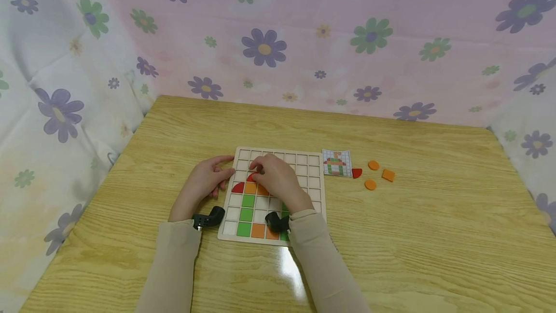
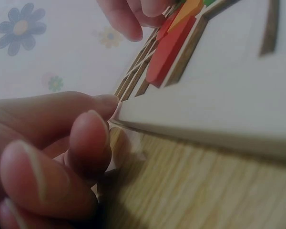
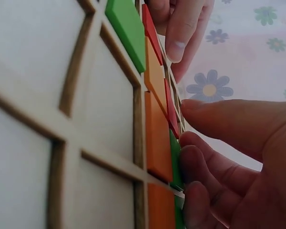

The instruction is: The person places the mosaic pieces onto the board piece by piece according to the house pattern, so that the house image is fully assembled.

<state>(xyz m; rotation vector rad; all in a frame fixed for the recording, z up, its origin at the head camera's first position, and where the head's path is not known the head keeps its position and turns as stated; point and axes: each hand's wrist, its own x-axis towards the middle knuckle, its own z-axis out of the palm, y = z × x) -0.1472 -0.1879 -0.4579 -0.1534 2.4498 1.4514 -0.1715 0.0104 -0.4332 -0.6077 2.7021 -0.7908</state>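
Observation:
A light wooden grid board (image 1: 247, 150) lies on the table with coloured tiles in its cells. My left hand (image 1: 204, 177) is at its left side, a fingertip touching the edge in the left wrist view. Over the middle of the board reaches my right hand (image 1: 278, 177), its thumb beside a red quarter-round tile (image 1: 250, 177). In the right wrist view, its fingers rest by a green tile (image 3: 175, 160); thumb and index are apart, nothing seen between them. Another red quarter-round tile (image 1: 238, 187) and an orange tile (image 1: 250, 188) sit just below. The right hand hides several cells.
A small printed pattern card (image 1: 337, 163) lies against the board's right edge. Beside it are a loose red quarter-round tile (image 1: 356, 173), two orange discs (image 1: 373, 164) and an orange square (image 1: 388, 175). Flowered cloth (image 1: 304, 62) hangs behind the wooden table (image 1: 434, 216).

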